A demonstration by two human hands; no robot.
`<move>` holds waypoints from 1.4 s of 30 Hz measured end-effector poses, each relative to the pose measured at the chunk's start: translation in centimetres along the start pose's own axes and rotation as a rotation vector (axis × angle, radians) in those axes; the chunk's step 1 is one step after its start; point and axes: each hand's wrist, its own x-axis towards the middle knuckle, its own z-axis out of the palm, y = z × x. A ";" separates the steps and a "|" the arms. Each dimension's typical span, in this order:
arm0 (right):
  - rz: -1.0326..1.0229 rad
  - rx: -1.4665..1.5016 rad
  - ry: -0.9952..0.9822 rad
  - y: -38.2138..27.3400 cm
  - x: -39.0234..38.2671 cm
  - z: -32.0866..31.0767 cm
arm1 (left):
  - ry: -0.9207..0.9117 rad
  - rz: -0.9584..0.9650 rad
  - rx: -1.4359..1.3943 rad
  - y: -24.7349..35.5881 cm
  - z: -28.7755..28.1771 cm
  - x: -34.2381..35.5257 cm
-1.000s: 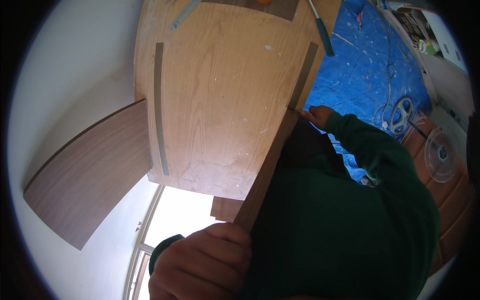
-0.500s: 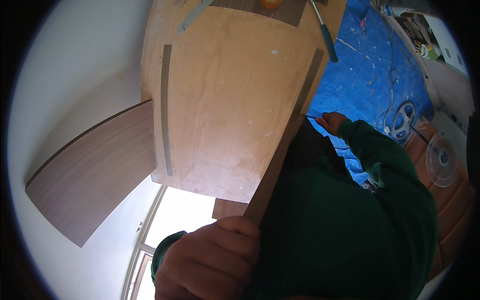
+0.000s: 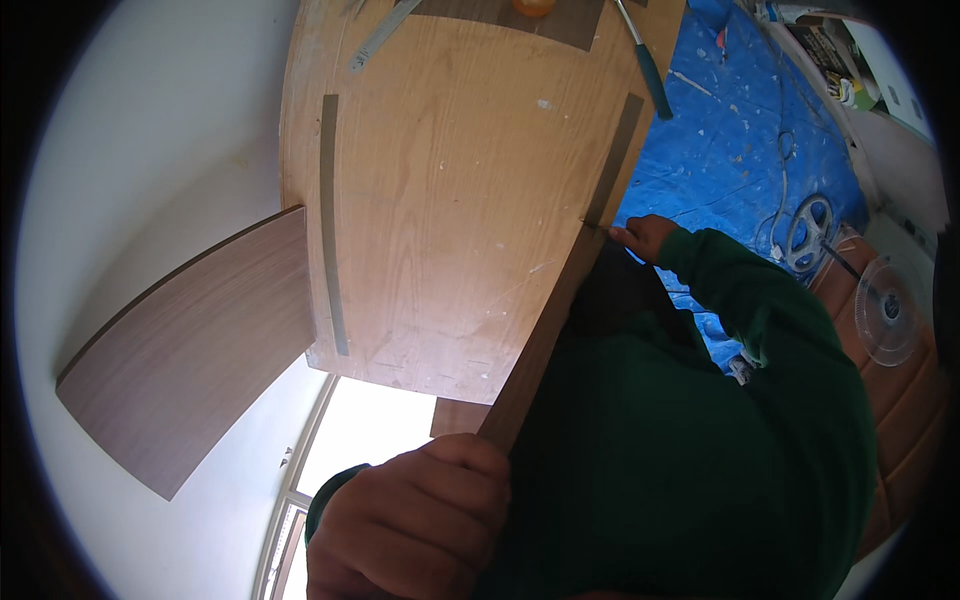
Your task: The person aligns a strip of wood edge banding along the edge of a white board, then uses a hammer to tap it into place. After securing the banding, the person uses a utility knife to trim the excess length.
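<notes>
My left hand (image 3: 410, 520) is closed in a fist over the near end of a narrow brown wood-grain board (image 3: 535, 360), which runs along the right edge of a pale plywood worktop (image 3: 430, 220). At that board's far end is my right hand (image 3: 645, 238), its fingers pinched together. A thin dark line crosses the board just before the fingertips; whether it is a slim tool in the hand I cannot tell. Past this spot a flat grey-brown strip (image 3: 615, 160) lies along the worktop's right edge. A matching strip (image 3: 330, 225) lies near the left edge.
A wide brown panel (image 3: 200, 340) juts out from the worktop's left side by the white wall. Farther up are a metal ruler (image 3: 383, 36), a green-handled tool (image 3: 654, 85) and an orange object (image 3: 535, 6). Blue sheeting (image 3: 745, 130) covers the floor, with a white wheel-shaped object (image 3: 808, 235).
My right hand has moved slightly left, in against the board's far end; a thin bluish thing seen before its fingertips earlier now shows as a dark line. The left hand keeps its hold.
</notes>
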 end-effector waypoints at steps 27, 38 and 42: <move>0.013 -0.019 0.042 0.5 0.2 -0.4 | -0.017 0.002 0.019 0.2 0.7 0.7; -0.006 -0.028 0.089 1.3 1.0 1.0 | -0.013 -0.043 0.056 0.4 1.6 1.1; -0.007 -0.033 0.107 1.3 0.7 1.4 | -0.036 -0.024 0.053 0.2 1.4 1.0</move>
